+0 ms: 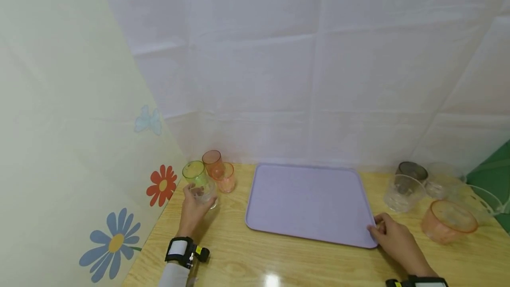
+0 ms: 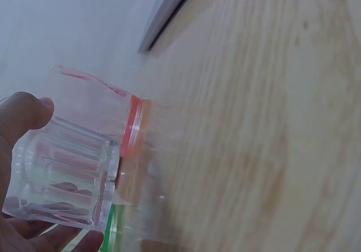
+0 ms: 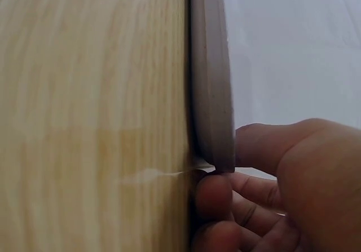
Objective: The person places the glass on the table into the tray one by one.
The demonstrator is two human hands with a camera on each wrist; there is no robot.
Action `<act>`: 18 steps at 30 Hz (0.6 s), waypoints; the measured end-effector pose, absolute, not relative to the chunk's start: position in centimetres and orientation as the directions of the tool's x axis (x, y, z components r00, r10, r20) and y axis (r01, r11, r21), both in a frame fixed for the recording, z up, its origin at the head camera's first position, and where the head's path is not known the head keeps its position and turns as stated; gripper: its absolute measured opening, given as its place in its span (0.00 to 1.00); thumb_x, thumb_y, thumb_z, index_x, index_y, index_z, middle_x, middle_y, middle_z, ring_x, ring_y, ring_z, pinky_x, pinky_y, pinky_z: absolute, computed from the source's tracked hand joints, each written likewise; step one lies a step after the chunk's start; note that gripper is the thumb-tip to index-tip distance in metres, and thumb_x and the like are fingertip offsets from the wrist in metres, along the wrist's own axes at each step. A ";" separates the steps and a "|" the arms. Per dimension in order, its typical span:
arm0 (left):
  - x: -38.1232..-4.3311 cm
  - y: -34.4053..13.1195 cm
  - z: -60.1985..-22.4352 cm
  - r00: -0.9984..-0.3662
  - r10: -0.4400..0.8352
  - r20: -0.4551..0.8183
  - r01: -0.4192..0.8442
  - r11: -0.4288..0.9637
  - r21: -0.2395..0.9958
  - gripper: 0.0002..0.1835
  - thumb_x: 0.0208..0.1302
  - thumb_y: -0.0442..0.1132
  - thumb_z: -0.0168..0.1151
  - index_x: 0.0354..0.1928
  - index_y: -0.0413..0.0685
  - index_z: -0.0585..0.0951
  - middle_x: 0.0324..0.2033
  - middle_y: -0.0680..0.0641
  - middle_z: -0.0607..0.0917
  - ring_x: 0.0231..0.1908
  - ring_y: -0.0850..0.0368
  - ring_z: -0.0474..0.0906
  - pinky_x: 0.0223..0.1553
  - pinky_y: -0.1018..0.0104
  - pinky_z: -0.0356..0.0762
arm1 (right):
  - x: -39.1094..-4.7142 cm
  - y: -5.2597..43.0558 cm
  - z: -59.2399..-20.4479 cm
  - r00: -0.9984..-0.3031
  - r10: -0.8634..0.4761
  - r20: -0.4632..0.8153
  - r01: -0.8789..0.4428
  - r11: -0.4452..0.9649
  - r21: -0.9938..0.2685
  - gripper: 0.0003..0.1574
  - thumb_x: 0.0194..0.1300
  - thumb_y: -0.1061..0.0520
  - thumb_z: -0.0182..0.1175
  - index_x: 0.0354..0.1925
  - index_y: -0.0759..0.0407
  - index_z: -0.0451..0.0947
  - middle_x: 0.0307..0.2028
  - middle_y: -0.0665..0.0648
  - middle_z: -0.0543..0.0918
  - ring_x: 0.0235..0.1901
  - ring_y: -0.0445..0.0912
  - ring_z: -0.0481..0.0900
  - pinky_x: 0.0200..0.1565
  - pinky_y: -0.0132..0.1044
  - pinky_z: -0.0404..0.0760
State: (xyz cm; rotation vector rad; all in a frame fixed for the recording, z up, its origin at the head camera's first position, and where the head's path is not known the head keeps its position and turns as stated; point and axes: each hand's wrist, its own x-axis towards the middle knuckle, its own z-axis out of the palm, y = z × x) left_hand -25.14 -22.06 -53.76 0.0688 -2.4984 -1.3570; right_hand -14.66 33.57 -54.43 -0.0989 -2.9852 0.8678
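My left hand (image 1: 193, 211) grips a clear ribbed glass (image 2: 67, 176) on the left side of the table, thumb on one side and fingers on the other. Right behind that glass stand a green-tinted glass (image 1: 194, 171), a red-orange glass (image 1: 212, 163) and a lighter orange glass (image 1: 226, 179). A flat lilac tray (image 1: 307, 203) lies at the middle of the table. At its near right corner my right hand (image 1: 398, 239) pinches the rim, thumb on top; in the right wrist view fingertips (image 3: 214, 197) show at the tray's underside.
To the right stand a dark glass (image 1: 412, 172), a clear cup (image 1: 404, 196), an orange bowl (image 1: 448, 223) and more clear ware (image 1: 440, 180). A white cloth (image 1: 255, 79) hangs behind the table; a flowered sheet (image 1: 71, 123) borders the left.
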 end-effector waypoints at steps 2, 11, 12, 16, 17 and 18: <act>-25.1 -22.0 -53.6 -0.955 -0.176 0.239 0.105 0.554 0.826 0.47 0.61 0.42 0.79 0.72 0.33 0.58 0.59 0.30 0.83 0.57 0.34 0.81 0.59 0.40 0.76 | -14.7 33.6 -54.4 -0.997 0.072 0.011 0.055 0.843 -0.535 0.25 0.76 0.51 0.62 0.54 0.74 0.75 0.28 0.50 0.77 0.27 0.43 0.72 0.30 0.36 0.69; -24.8 -21.1 -52.7 -0.954 -0.170 0.248 0.116 0.553 0.825 0.49 0.59 0.42 0.80 0.73 0.34 0.60 0.60 0.31 0.83 0.59 0.35 0.81 0.59 0.40 0.77 | -14.6 33.9 -54.5 -0.997 0.075 -0.017 0.072 0.840 -0.538 0.25 0.75 0.52 0.62 0.53 0.75 0.74 0.29 0.52 0.79 0.28 0.44 0.73 0.31 0.39 0.71; -24.8 -21.0 -52.6 -0.953 -0.169 0.252 0.119 0.556 0.822 0.49 0.58 0.42 0.80 0.73 0.34 0.60 0.60 0.31 0.83 0.59 0.35 0.81 0.59 0.40 0.77 | -14.6 34.0 -54.5 -0.997 0.080 -0.022 0.079 0.839 -0.539 0.25 0.75 0.52 0.62 0.53 0.75 0.74 0.29 0.52 0.79 0.28 0.44 0.73 0.31 0.39 0.71; -24.7 -20.8 -52.3 -0.945 -0.165 0.282 0.138 0.579 0.803 0.49 0.58 0.42 0.80 0.72 0.33 0.60 0.59 0.31 0.84 0.58 0.35 0.81 0.58 0.40 0.77 | -14.7 33.9 -54.5 -0.997 0.078 -0.019 0.076 0.835 -0.544 0.26 0.75 0.51 0.62 0.53 0.75 0.74 0.29 0.52 0.79 0.29 0.45 0.74 0.32 0.39 0.71; -24.7 -20.7 -52.2 -0.944 -0.165 0.286 0.141 0.583 0.800 0.49 0.58 0.42 0.80 0.72 0.33 0.60 0.59 0.31 0.84 0.58 0.35 0.81 0.57 0.40 0.77 | -14.7 33.8 -54.4 -0.997 0.080 -0.019 0.077 0.836 -0.543 0.26 0.75 0.51 0.62 0.54 0.75 0.74 0.29 0.52 0.79 0.29 0.45 0.74 0.32 0.39 0.71; -24.7 -20.6 -52.1 -0.943 -0.165 0.290 0.143 0.586 0.798 0.49 0.58 0.43 0.80 0.72 0.34 0.60 0.59 0.31 0.84 0.58 0.35 0.82 0.57 0.40 0.78 | -14.7 33.8 -54.4 -0.997 0.081 -0.017 0.078 0.838 -0.541 0.26 0.75 0.51 0.62 0.54 0.75 0.74 0.29 0.51 0.79 0.29 0.44 0.74 0.32 0.39 0.71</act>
